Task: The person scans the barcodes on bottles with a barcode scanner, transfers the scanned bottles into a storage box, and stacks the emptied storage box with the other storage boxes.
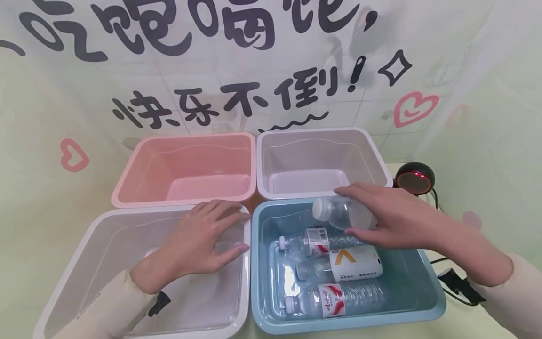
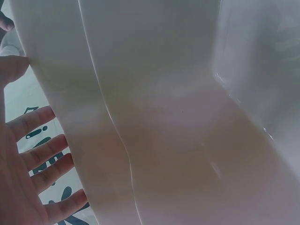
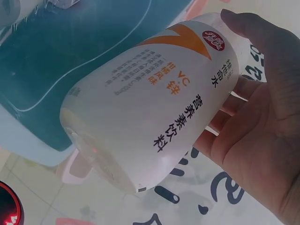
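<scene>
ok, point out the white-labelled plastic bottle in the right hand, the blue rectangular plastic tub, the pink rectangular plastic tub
White-labelled plastic bottle (image 3: 152, 104): right wrist view, middle of its label.
Blue rectangular plastic tub (image 1: 347, 322): head view, near rim.
Pink rectangular plastic tub (image 1: 199, 160): head view, inner far wall.

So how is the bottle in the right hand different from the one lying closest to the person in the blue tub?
The held bottle is up in the right hand; the closest bottle lies in the blue tub. The held bottle has a white label with an orange mark; the closest bottle has a red-and-white one. Both have white caps.
</scene>
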A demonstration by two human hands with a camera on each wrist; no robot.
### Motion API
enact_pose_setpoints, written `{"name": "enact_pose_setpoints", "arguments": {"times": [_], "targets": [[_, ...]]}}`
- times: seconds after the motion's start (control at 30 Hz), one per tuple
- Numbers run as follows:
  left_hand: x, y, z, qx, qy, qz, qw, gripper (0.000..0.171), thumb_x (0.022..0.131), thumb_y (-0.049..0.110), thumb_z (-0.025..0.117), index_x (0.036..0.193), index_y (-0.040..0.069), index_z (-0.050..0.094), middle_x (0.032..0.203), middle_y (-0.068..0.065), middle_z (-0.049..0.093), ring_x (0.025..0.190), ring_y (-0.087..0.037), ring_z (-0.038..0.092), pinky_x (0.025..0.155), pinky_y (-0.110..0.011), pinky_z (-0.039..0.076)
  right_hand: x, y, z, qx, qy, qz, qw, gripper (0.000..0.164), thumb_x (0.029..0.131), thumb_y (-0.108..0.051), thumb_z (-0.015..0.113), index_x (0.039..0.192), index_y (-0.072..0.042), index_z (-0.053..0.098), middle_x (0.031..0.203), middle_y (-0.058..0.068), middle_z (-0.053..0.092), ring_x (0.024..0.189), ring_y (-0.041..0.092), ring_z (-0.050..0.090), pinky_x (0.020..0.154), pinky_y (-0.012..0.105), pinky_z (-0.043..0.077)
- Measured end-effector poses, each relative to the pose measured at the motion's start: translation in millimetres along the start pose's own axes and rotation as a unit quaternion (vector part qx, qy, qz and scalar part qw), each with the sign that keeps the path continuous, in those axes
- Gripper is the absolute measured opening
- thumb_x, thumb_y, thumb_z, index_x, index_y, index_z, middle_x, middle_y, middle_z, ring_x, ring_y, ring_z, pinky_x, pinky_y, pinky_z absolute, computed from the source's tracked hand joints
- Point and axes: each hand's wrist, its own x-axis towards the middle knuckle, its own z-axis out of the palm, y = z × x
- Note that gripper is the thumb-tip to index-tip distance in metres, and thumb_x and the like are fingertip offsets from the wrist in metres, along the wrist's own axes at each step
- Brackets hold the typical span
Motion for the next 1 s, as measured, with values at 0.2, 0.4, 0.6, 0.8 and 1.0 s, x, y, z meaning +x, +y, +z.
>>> {"name": "enact_pose_setpoints", "arguments": {"times": [0.2,0.4,0.6,0.8,1.0], "targets": [[0.5,-0.4,1.0,0.0,0.004,0.005,1.0,0.058,0.09,0.063,0.069,0.134,0.027,0.071,0.145,0.001,0.065,0.14,-0.027,0.057,0.12,-0.057,0.045,-8.1,8.7,-6.1,0.001,0.048,-0.008,0.999,0.075,0.08,-0.039,0.092,0.144,-0.016,0.06,0.126,-0.001,0.074,0.082,0.001,0.061,0.068,0.028,0.06],[0.2,0.0,1.6,0.004,0.0,0.002,1.0,0.058,0.089,0.063,0.069,0.135,0.027,0.071,0.145,0.001,0.064,0.14,-0.028,0.057,0.12,-0.057,0.046,-20.4,19.1,-11.6,0.023,0.106,-0.016,0.994,0.08,0.073,-0.027,0.097,0.144,-0.018,0.061,0.118,-0.002,0.071,0.081,0.0,0.054,0.064,0.02,0.052],[-0.1,-0.1,1.3,0.003,0.001,0.002,1.0,0.058,0.089,0.063,0.069,0.136,0.027,0.071,0.146,0.001,0.064,0.141,-0.028,0.057,0.12,-0.058,0.045,-32.7,30.8,-15.9,0.052,0.152,-0.007,0.987,0.088,0.064,-0.014,0.1,0.144,-0.015,0.062,0.113,-0.003,0.071,0.08,0.0,0.053,0.066,0.011,0.045],[1.0,-0.8,0.4,0.002,0.006,0.009,0.9999,0.057,0.09,0.062,0.069,0.135,0.027,0.071,0.145,0.0,0.065,0.138,-0.028,0.058,0.118,-0.058,0.047,-47.0,41.7,-16.8,0.078,0.166,0.064,0.981,0.088,0.067,-0.01,0.099,0.146,-0.018,0.062,0.114,-0.004,0.072,0.081,0.0,0.055,0.068,0.009,0.043],[-0.2,-0.2,0.7,0.001,0.001,0.004,1.0,0.058,0.09,0.062,0.069,0.135,0.027,0.071,0.144,0.0,0.064,0.139,-0.028,0.057,0.119,-0.058,0.047,-57.7,55.5,-10.2,0.086,0.189,0.111,0.972,0.087,0.067,-0.009,0.099,0.145,-0.02,0.064,0.118,-0.007,0.071,0.085,-0.005,0.054,0.072,0.007,0.042]]}}
